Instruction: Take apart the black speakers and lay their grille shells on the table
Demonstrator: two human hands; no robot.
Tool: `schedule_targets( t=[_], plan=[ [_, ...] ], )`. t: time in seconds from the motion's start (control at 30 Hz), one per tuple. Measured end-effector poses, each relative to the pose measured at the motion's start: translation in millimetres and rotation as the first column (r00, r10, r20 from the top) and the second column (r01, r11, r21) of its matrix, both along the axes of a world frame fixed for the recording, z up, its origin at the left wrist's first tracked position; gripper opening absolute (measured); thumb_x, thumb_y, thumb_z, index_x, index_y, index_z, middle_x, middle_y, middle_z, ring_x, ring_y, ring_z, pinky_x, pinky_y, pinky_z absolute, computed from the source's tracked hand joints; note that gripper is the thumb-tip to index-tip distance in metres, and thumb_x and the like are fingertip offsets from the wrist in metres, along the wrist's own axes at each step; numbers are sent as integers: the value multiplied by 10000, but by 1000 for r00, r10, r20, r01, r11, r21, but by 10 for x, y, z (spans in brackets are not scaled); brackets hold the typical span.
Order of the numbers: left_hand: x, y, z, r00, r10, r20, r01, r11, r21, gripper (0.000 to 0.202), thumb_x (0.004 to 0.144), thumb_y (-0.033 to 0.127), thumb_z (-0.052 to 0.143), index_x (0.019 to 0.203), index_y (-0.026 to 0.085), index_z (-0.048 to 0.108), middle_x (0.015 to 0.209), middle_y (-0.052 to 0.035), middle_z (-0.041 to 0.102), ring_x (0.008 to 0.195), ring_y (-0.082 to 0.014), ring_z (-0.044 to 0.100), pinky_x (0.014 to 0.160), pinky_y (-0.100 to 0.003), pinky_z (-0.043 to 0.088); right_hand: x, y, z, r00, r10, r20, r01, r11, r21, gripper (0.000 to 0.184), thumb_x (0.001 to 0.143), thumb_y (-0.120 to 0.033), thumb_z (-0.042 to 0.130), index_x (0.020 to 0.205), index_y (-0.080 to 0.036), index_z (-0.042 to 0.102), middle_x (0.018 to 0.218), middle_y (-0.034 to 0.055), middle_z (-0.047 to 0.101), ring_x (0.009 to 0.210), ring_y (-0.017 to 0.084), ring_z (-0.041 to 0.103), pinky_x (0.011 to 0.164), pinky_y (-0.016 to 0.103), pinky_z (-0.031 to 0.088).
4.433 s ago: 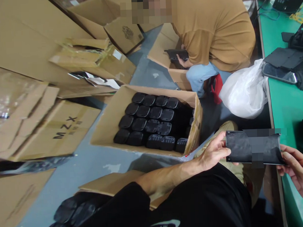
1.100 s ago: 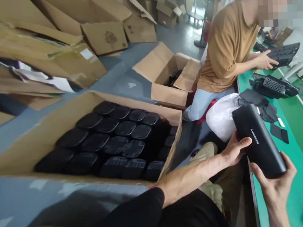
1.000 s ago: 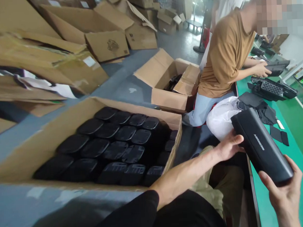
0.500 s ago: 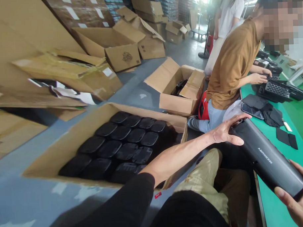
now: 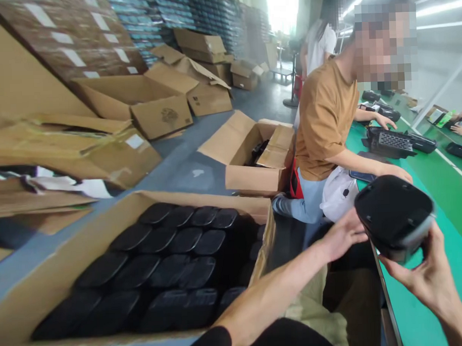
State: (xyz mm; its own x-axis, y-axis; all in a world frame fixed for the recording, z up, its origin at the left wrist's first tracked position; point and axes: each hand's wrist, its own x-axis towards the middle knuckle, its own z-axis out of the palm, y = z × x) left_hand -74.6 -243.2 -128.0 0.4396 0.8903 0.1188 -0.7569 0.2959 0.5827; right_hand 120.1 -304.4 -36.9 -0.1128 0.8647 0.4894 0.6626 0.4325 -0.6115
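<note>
A long black plastic housing (image 5: 393, 212) with rounded corners is tilted so that its end faces me, above the green table. My right hand (image 5: 427, 267) is wrapped round its lower right side, thumb at the front. On the left, the fingers of my left hand (image 5: 349, 234) rest against its side; its body partly hides the fingertips. An open cardboard box (image 5: 269, 242) on the floor to my left holds several rows of similar black housings (image 5: 173, 268) standing on end, with a dark gap along its right side.
A co-worker in a brown shirt (image 5: 323, 114) sits at the green table (image 5: 421, 302), with one forearm close beyond the housing. A grille part (image 5: 392, 142) lies there. On the floor stand another open box (image 5: 250, 177) and several cartons (image 5: 164, 115) farther back.
The housing has turned from lying lengthwise, lettering visible, to showing its end to me. My right hand has moved up and left with it; my view has swung slightly right.
</note>
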Motion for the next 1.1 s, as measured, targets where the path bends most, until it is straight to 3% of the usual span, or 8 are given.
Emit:
schedule_targets(
  t=[0.07,0.17,0.3,0.43,0.53,0.67,0.87,1.1],
  plan=[
    [-290,53,133,973,201,-111,-182,971,158,922,783,724,836,1557,313,550,1706,-123,445,1539,-369,449,1201,-518,427,102,23,218,956,-52,289,7,988,154,984,854,-516,777,1670,-140,375,1484,212,608,1282,380,648,1077,582,541],
    [-600,97,388,880,326,-345,-93,831,548,1327,525,676,1012,1662,356,407,1765,-126,320,1622,-442,290,1267,-588,350,213,62,369,760,-30,649,-112,978,176,830,905,-408,659,1672,-272,373,1427,189,649,1221,449,665,944,630,568],
    [-594,85,526,726,502,-469,-2,684,729,1128,584,571,1011,1563,258,546,1624,-161,474,1536,-435,417,1312,-578,276,235,88,304,697,16,717,-147,982,122,812,919,-361,640,1674,-280,351,1397,190,660,1182,457,666,937,649,543],
    [-589,31,434,739,498,-454,-95,744,662,971,672,540,960,1505,241,562,1555,-138,518,1436,-395,509,1258,-522,360,471,1,140,901,52,431,-101,991,90,972,859,-592,793,1685,-317,362,1639,168,466,1481,488,452,1189,718,349],
    [-663,27,384,769,446,-459,-101,793,601,987,669,527,954,1510,240,523,1478,-126,559,1329,-361,573,1190,-486,427,672,-103,-28,998,12,67,-4,994,-114,1140,803,-693,825,1716,-307,262,1713,170,367,1545,461,383,1217,679,338],
    [-705,43,427,766,443,-466,-84,788,610,971,645,527,952,1471,226,543,1485,-126,539,1331,-359,556,1189,-464,415,664,-226,-158,989,-70,-129,37,970,-240,1051,751,-675,863,1605,-277,397,1645,173,469,1478,421,475,1193,570,388],
    [-679,1,566,742,443,-503,-72,799,598,889,671,563,927,1414,225,574,1415,-106,572,1276,-340,566,1140,-432,441,493,-338,-1,976,-157,-152,115,959,-258,914,739,-651,868,1492,-285,501,1565,141,550,1408,405,523,1125,500,426],
    [-675,121,509,788,203,-581,104,886,452,1027,739,564,890,1598,232,435,1413,-109,588,1271,-322,579,1133,-418,437,539,-229,-30,945,-243,-220,117,877,-466,857,807,-697,765,1505,-266,516,1337,99,613,1140,328,617,951,401,502]
  ],
)
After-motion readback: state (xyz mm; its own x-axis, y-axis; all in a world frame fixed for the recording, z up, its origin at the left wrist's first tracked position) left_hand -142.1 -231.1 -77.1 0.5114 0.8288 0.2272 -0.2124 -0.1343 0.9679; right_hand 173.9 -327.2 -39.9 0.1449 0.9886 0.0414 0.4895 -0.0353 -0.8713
